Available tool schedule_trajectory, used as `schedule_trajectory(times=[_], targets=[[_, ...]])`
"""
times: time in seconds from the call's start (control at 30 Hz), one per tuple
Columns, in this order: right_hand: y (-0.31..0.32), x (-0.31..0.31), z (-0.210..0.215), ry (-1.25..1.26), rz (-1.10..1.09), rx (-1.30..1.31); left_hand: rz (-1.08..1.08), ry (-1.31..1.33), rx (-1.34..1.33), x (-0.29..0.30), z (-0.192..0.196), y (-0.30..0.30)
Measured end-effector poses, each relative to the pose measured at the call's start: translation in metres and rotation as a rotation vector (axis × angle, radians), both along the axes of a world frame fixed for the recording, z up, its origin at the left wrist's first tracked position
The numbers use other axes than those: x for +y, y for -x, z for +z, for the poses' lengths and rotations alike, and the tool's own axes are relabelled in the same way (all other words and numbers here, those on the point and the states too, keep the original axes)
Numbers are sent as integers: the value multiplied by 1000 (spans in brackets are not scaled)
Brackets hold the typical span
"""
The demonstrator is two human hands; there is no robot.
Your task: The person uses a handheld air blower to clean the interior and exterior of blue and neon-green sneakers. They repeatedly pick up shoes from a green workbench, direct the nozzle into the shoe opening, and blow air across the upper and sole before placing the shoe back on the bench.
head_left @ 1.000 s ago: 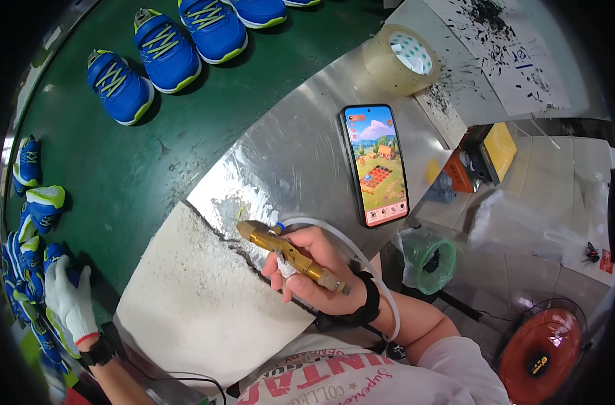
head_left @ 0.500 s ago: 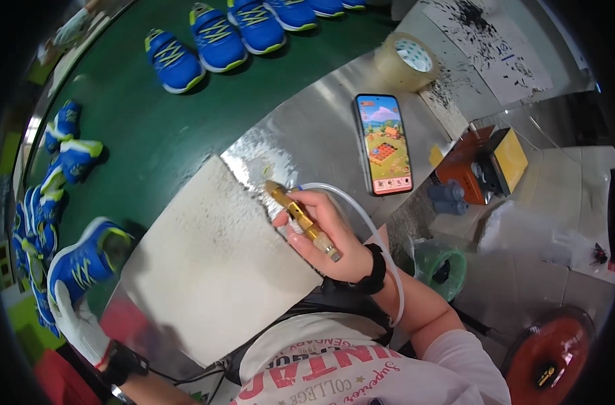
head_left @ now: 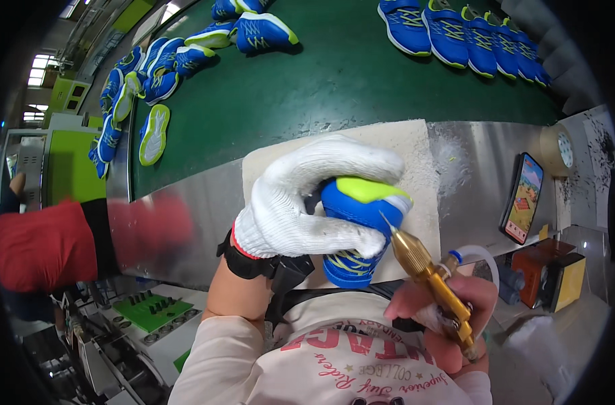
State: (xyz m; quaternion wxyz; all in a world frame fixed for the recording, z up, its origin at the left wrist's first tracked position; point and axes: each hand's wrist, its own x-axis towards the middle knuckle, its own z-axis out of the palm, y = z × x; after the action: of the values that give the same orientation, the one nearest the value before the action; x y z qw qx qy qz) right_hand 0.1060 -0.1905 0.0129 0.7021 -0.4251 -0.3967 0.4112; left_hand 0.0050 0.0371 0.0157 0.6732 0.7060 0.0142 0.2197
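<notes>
- Right hand (head_left: 449, 317) wrapped around brass nozzle tool (head_left: 425, 273), fine tip resting at shoe's edge, just under yellow-green sole.
- Gloved left hand (head_left: 307, 202) clamped over blue shoe (head_left: 354, 229), held up in front of chest, sole facing up.
- Best done with shoe gripped firm and tip run slowly along the sole seam, wrist steady.
- Beyond, white pad (head_left: 415, 145), phone (head_left: 523, 199) at right, more blue shoes (head_left: 456, 27) on green belt (head_left: 321, 88).

Shoe (head_left: 358, 229) left of nozzle tool (head_left: 425, 270)
</notes>
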Motion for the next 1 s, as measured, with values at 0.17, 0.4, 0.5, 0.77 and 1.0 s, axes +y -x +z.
schedule_trajectory(times=[0.17, 0.4, 0.5, 0.77, 1.0], targets=[[-24, 1, -16, -148, 15, -36, -166, 101, -29, 11, -5, -32], [-37, 11, -36, -71, -65, -85, -137, 362, 87, 28, -27, -47], [-33, 17, -56, -87, -6, -9, -119, 536, -7, 38, -44, -43], [-10, 9, -92, -26, 138, 290, 71, 921, -176, 50, -79, -24], [-10, -21, -83, 200, -25, 521, 577, 756, 148, 41, -72, -2]])
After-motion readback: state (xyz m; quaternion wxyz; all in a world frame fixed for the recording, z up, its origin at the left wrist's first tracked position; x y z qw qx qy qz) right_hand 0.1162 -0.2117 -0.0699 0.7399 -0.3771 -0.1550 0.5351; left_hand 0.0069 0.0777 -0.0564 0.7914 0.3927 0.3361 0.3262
